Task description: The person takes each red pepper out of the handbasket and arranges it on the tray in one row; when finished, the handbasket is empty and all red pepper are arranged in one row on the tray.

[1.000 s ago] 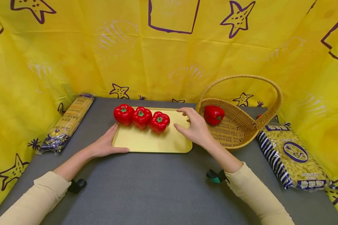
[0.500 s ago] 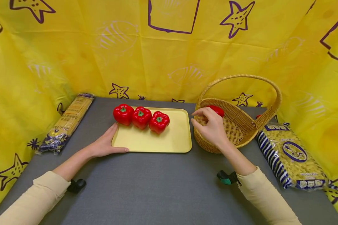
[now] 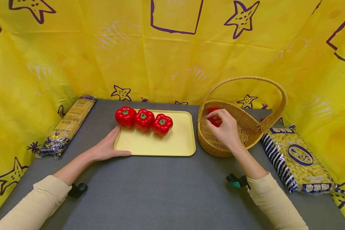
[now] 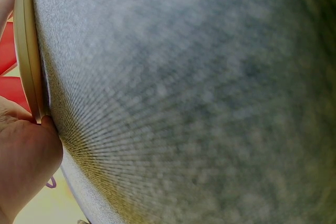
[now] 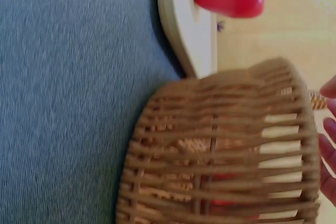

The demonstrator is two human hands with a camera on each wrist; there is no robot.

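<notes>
Three red bell peppers, one on the left [image 3: 126, 117], one in the middle [image 3: 144, 121] and one on the right [image 3: 162, 126], stand in a slanting row on a pale yellow tray [image 3: 181, 140]. My left hand [image 3: 107, 148] rests at the tray's left end, fingers along its side and thumb along the front edge. Over the wicker basket [image 3: 214, 149] is my right hand [image 3: 226, 129], its fingers loosely bent just above another red bell pepper [image 3: 215, 121]. That pepper is partly hidden by the hand. In the right wrist view the fingers [image 5: 328, 150] are beyond the basket wall.
A spaghetti packet [image 3: 70, 124] lies at the left, and a bag of pasta [image 3: 302, 159] at the right beside the basket. The basket's tall handle [image 3: 247, 77] arches over it. Yellow patterned cloth [image 3: 166, 64] encloses the grey table [image 3: 149, 191].
My right hand has moved right, from over the tray's right end to above the pepper in the basket. The left hand and the peppers on the tray have stayed put.
</notes>
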